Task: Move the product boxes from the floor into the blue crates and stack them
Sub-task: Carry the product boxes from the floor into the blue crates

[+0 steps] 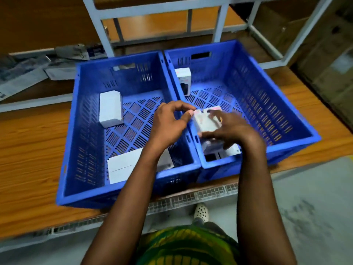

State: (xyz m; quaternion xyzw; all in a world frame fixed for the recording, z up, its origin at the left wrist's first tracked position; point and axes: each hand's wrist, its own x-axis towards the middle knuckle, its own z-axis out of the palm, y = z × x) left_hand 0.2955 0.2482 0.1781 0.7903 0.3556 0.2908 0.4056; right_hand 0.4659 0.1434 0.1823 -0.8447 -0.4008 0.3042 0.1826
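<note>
Right hand point(235, 131) grips box point(205, 121), thumb on the near edge, fingers curled over the top. Left hand point(170, 123) has curled fingers, thumb and fingertip pinching the box's left corner; motion blur there, so contact is a bit unclear. Hands are close together, both on the same box.

The box is tilted and held above the near-left corner of the right crate point(286, 119), just right of the wall shared by the two crates. Directly below it, the lower box point(231, 152) sits in that corner. The upright box point(183, 81) stands in the far-left corner of the right crate.

The left crate point(76, 131) touches the right crate side by side. Inside it, the white box point(110, 109) is against the left wall, and the flat box point(122, 167) is at the near wall, partly under the left forearm.

Both crates are on the wooden table point(28, 150). Newspaper point(23, 73) is at far left, the metal frame point(107, 31) is behind the crates, and a shoe point(200, 212) is on the grey floor point(305, 207) near the table edge.
</note>
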